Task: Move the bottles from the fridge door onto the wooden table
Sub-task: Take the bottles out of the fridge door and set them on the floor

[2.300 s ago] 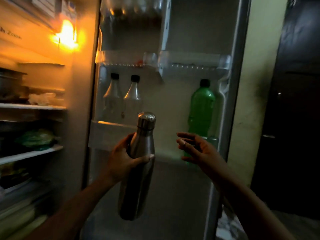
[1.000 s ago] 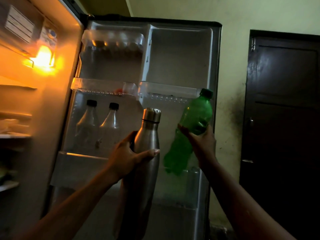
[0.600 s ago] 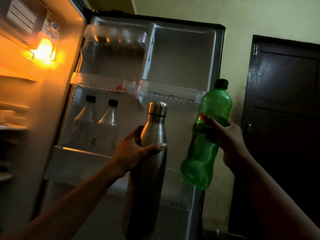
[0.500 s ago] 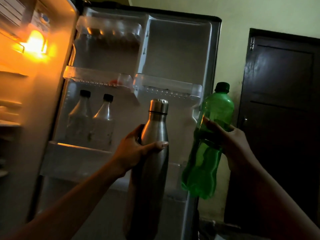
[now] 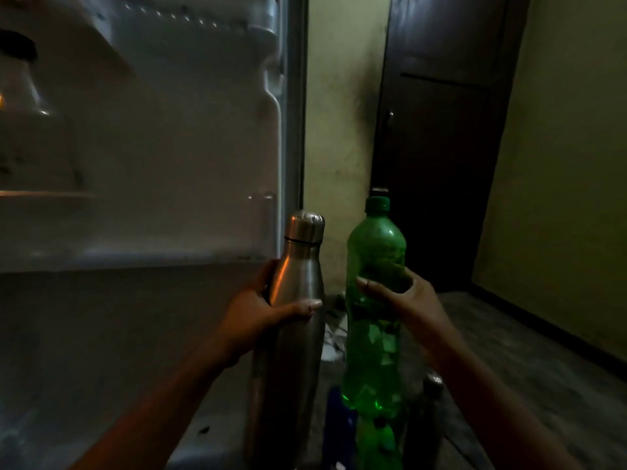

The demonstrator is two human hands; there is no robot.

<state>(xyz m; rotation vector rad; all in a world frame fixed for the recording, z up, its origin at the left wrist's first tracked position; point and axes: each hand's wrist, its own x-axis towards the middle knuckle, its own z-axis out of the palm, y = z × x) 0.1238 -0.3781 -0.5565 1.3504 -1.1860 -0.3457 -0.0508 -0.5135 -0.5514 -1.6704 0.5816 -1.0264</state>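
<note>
My left hand point(image 5: 258, 313) grips a tall steel bottle point(image 5: 298, 276) upright around its upper body. Just right of it, my right hand point(image 5: 400, 300) holds a green plastic bottle point(image 5: 375, 252) by its middle, also upright. Both bottles are out of the fridge door point(image 5: 169, 130), held side by side in front of its right edge. A clear bottle with a black cap point(image 5: 23, 106) still stands on the door shelf at the far left, cut off by the frame. More bottles stand low down: a blue one point(image 5: 337, 429), another green one point(image 5: 376, 446) and a dark one point(image 5: 424, 418).
A dark wooden door point(image 5: 437, 130) stands closed behind the bottles. A yellow-green wall point(image 5: 559, 164) runs along the right, with dark floor point(image 5: 526, 351) below it. Crumpled white stuff point(image 5: 334, 340) lies on the floor by the fridge door's edge.
Both bottles have come away from the door shelf and moved right and down. The view has turned right and down, so the fridge interior and its lamp are out of sight.
</note>
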